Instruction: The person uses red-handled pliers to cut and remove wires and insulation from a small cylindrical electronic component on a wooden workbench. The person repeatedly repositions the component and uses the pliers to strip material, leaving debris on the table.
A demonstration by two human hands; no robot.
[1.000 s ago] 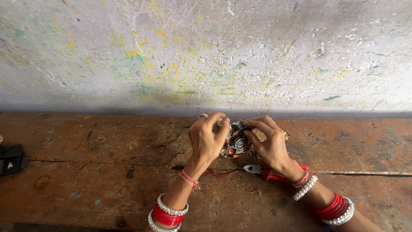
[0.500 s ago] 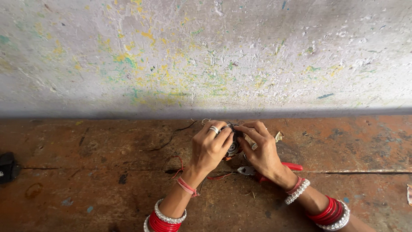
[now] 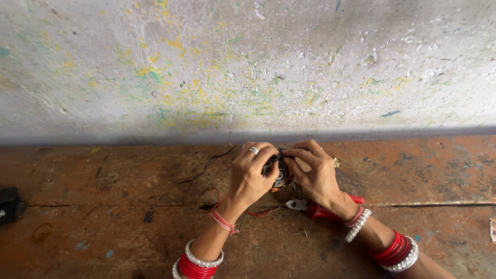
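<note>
Your left hand (image 3: 249,175) and your right hand (image 3: 315,173) meet over a small round motor-like part (image 3: 279,173), dark with a metallic centre, held just above the bench (image 3: 103,227) close to its far edge, near the middle of that edge. Left grip: fingers curled and closed around the part's left side, a ring showing on one finger. Right grip: fingers (image 3: 297,155) closed on the part's top and right side, thumb pressed in toward it. The part is largely covered by both hands; its finer detail cannot be told. Thin red wire (image 3: 258,212) trails from under the hands toward you across the bench, and a thin dark wire (image 3: 206,165) lies to the left of your left hand near the far edge. Red-handled pliers (image 3: 315,208) lie flat on the bench just beneath your right wrist, jaws pointing left. A dark object (image 3: 9,205) sits at the left edge of the bench, partly cut off. The bench surface is worn, rust-brown and scratched. A paint-flecked pale wall (image 3: 248,67) rises directly behind the far edge.
</note>
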